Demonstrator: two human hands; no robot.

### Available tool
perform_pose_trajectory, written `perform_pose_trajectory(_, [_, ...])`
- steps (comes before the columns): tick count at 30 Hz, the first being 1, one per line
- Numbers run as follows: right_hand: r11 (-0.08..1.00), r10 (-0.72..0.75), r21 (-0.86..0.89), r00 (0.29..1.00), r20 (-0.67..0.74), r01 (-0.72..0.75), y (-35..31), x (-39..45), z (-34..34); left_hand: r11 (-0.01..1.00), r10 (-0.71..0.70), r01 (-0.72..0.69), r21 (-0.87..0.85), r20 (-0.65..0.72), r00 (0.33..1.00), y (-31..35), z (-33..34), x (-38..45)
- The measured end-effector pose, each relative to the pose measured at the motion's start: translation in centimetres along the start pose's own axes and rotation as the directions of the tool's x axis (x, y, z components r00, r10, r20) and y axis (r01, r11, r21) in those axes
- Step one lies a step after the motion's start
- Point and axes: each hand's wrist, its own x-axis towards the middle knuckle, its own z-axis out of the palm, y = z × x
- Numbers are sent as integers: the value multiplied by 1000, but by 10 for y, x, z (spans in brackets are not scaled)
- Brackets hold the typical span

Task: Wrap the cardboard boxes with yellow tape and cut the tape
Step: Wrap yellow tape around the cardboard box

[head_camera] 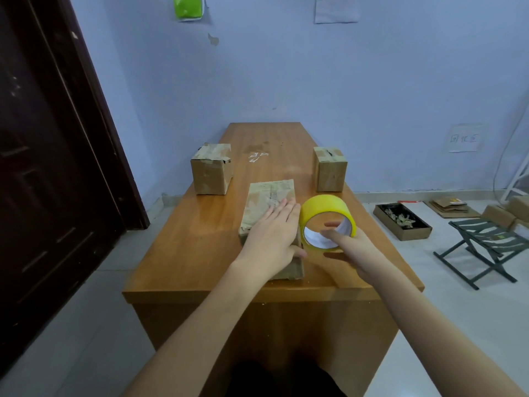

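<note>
Our left hand lay flat, fingers straight, on the near cardboard box mid-tabletop. Our right hand pinched the yellow tape roll just beside it, finger through the core. Loose pressure could let the box slide as tape pulled.

We face a pale blue wall, a dark door at left, a wooden table, and a folding stool on the tiled floor.

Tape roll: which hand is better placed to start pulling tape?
Right. The right hand already holds the tape roll, fingers through its core; the left hand lies flat on the box, steadying it.
</note>
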Motion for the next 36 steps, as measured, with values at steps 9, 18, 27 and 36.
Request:
perform_pose_trajectory(9, [993,-116,34,984,138,112,-23,-4,13,955,-131,64,-288,-222,966,-5,9,-6])
perform_pose_trajectory(18, [993,-74,-83,994,76,81,-47,3,10,696,-375,185,-694,-131,918,-32,13,-23])
perform_pose_trajectory(27, [890,-152,-404,972,178,213,-59,6,40,970,-216,166,-179,-312,925,-50,6,-42])
perform_pose_trajectory(36, [787,-164,-545,950,266,289,-74,5,59,974,-226,225,-33,-256,940,-61,15,-54])
